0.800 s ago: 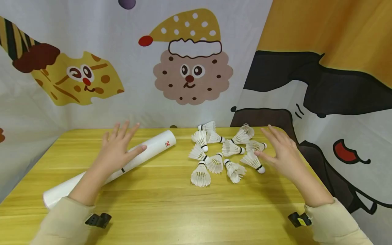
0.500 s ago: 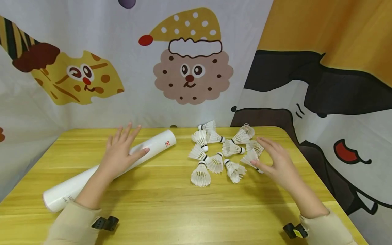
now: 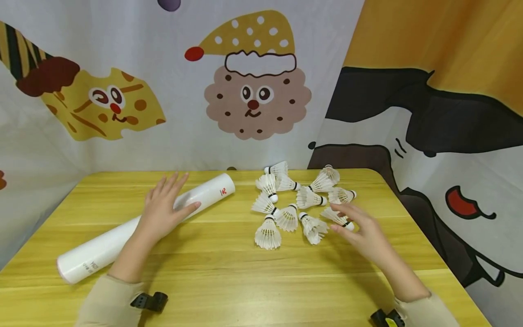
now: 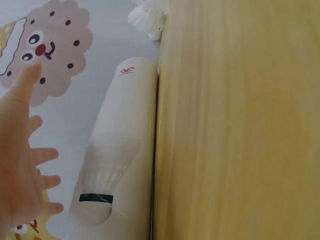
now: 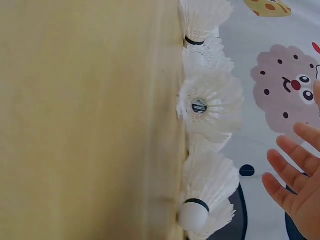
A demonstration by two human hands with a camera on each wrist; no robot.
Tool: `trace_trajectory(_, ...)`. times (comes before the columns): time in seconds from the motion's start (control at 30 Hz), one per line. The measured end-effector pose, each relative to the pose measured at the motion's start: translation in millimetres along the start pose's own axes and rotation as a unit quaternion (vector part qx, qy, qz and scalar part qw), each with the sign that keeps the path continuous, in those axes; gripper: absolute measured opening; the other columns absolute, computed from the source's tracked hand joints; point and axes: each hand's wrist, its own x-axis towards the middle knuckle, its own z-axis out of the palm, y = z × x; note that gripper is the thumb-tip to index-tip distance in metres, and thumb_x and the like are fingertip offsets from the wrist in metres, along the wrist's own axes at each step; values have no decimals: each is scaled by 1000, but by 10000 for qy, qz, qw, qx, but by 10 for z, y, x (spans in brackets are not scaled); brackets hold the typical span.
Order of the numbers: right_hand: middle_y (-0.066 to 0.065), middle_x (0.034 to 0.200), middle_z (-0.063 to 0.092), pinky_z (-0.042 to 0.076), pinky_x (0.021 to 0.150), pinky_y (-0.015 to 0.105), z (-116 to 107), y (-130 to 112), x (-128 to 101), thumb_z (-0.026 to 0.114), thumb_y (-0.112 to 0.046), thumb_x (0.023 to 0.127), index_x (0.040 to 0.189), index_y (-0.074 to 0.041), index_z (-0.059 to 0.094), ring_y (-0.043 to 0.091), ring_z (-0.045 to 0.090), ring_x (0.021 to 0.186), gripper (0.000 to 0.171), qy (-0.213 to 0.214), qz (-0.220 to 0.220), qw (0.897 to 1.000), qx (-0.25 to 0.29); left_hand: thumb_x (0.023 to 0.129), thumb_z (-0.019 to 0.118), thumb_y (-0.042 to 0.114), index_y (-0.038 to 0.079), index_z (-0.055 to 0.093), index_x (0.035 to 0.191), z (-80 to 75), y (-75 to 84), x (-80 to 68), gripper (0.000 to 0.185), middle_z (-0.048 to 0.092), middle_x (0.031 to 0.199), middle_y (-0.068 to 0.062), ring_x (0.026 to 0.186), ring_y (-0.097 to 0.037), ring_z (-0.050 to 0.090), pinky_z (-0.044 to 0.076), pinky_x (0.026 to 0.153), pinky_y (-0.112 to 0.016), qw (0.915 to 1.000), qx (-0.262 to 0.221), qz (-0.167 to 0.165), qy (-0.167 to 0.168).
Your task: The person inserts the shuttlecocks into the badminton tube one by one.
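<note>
A long white shuttlecock tube with a printed shuttlecock picture lies slantwise on the left of the table. My left hand, fingers spread, hovers over it; the left wrist view shows a gap between them. My right hand holds nothing, its fingers slightly bent in the air beside the nearest shuttlecock at the right of a loose group. In the right wrist view its fingers stay apart from the white feather shuttlecocks. Others lie leftward, such as a front shuttlecock and one with ragged feathers.
Several shuttlecocks, among them one by the back edge, overlap or lie close together. The wooden table ends at a cartoon-printed curtain. Small black cameras sit at both wrists, the left camera above the tabletop.
My right hand has come down and toward the near side, beside the nearest shuttlecock. My left hand has shifted right and lower over the tube. Tube and shuttlecocks lie where they were.
</note>
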Motion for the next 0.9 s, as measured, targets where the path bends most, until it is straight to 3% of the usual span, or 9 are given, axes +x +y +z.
trace_trajectory(0.07,7,115,64,47,79,27,31,20,-20,75,-4,79,126,-7,62,23,60,93,48,-76,-25,9999,140,89,57,56,21,21,154,8,-11,6,83,17,156,-18,139,-46,9,6,101,-71,10000,-39,-35,-2)
trace_trajectory(0.27,1,112,65,49,76,29,97,60,-56,73,-4,82,122,-7,65,21,61,90,41,-151,161,9991,363,88,59,54,18,27,153,49,-64,25,81,23,154,-19,138,-47,16,9,101,-70,9998,-166,-126,35)
trace_trajectory(0.6,10,107,67,52,71,34,191,167,-82,73,-4,82,116,-2,67,20,61,84,35,-165,411,9968,670,86,64,51,13,37,148,130,-144,35,78,36,147,-21,132,-47,29,17,99,-69,9996,-215,-44,202)
trace_trajectory(0.9,8,101,69,51,64,27,303,247,-110,73,-2,82,113,-2,69,13,60,75,32,-67,716,9943,787,84,67,49,9,42,145,176,-195,43,77,42,143,-22,128,-47,37,23,100,-65,9997,-197,-28,129)
